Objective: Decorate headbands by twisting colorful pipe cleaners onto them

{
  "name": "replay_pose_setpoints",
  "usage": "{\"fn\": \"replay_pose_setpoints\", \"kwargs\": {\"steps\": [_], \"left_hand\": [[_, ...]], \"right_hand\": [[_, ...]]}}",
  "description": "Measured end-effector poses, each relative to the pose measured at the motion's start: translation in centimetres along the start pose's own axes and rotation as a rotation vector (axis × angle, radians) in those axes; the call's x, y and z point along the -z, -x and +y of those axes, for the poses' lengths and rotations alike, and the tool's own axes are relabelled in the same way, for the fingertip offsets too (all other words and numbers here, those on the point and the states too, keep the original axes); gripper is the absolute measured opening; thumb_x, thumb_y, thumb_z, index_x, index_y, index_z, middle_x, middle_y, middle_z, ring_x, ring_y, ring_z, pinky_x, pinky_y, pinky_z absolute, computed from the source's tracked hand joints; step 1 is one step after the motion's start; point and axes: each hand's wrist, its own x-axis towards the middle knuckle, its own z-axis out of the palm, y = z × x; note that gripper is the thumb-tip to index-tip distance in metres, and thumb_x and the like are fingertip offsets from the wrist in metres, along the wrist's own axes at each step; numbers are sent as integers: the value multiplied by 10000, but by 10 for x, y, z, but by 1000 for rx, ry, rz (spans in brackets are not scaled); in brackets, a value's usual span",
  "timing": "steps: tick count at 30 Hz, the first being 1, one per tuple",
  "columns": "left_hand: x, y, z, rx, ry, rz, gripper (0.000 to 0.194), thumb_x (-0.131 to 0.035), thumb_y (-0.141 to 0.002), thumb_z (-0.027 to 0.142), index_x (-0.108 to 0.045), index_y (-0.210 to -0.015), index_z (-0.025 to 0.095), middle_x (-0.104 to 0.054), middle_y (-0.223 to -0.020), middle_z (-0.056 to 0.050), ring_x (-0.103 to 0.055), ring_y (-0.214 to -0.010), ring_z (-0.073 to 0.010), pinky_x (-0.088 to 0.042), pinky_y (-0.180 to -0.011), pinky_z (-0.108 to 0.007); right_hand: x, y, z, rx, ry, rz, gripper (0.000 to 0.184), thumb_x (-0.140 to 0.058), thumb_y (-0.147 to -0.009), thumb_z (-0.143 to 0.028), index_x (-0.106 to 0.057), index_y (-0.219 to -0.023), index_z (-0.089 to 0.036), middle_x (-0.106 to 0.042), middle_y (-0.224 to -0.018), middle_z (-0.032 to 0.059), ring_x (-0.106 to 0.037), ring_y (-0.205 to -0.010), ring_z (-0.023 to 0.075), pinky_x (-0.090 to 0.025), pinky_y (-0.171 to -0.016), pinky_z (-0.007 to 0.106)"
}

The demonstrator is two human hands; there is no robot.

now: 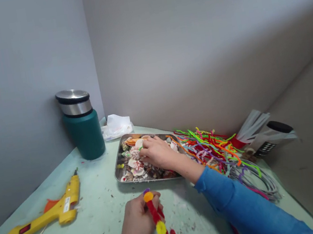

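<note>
My left hand [139, 218] is closed on a red pipe cleaner [154, 212] near the front of the table. Orange and yellow round pieces sit on it, with a bit of purple at its top end. My right hand [159, 152] reaches over a metal tray [118, 175] full of seashells [136, 165]. Its fingers are partly spread and touch the shells, and nothing can be seen held in them. Some fingertips are hidden among the shells.
A yellow glue gun [47, 215] with a dark cord lies at the left. Behind it stands a green bottle [85, 136]. White plastic packaging [118, 126] sits in the corner. Right of the tray are loose coloured pipe cleaners [208, 144], a grey coil [269, 184] and clear glue sticks [253, 125].
</note>
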Motion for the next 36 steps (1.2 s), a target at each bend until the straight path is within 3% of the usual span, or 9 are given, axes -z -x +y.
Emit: {"fn": "replay_pose_setpoints", "kwargs": {"steps": [8,11,14,19,26,31,36], "left_hand": [[-1,3,9,-3,4,12,357,-499,-771,467,-619,-745,132,-651,-598,-53,-591,-474,-161,-449,-477,-244],[0,3,9,-6,2,3,347,-492,-778,456,-612,-767,131,-649,-592,-53,-593,-474,-165,-456,-479,-250],[0,3,8,-2,9,2,342,-495,-780,446,-613,-789,125,-645,-589,-53,-588,-459,-162,-458,-471,-251],[-1,1,4,2,19,0,336,-486,-796,444,-603,-767,131,-642,-585,-49,-593,-461,-157,-463,-478,-246],[-1,3,6,29,47,-8,331,-495,-786,448,-584,-731,134,-618,-524,-35,-580,-438,-155,-456,-458,-242],[-1,3,9,19,15,-3,338,-487,-788,444,-589,-721,128,-613,-504,-37,-576,-436,-156,-451,-469,-246],[-2,2,8,-12,1,19,332,-476,-797,429,-601,-761,124,-654,-608,-63,-584,-471,-152,-442,-479,-243]], "right_hand": [[1,9,-9,225,-90,-92,281,-620,-773,-372,-622,-1011,-222,-562,-1017,74,-460,-960,213,-306,-822,341],[-9,1,-16,179,-22,-28,217,-552,-822,-333,-620,-965,-185,-567,-1073,87,-469,-976,219,-305,-828,354],[-14,-12,-18,111,13,20,215,-487,-859,-320,-623,-904,-160,-614,-939,87,-499,-907,208,-308,-802,351],[-9,-24,-12,20,27,52,250,-472,-864,-354,-627,-831,-161,-636,-834,77,-533,-850,193,-313,-804,332],[-3,-19,-8,-240,-6,26,181,-546,-816,-360,-617,-851,-197,-651,-896,58,-561,-849,191,-365,-684,269],[-4,-18,-6,-242,-45,16,182,-556,-799,-391,-622,-792,-222,-658,-839,23,-574,-790,181,-361,-591,246],[-3,-18,-5,-269,-5,-13,244,-535,-804,-434,-651,-787,-219,-676,-819,37,-595,-757,189,-356,-572,250]]}}
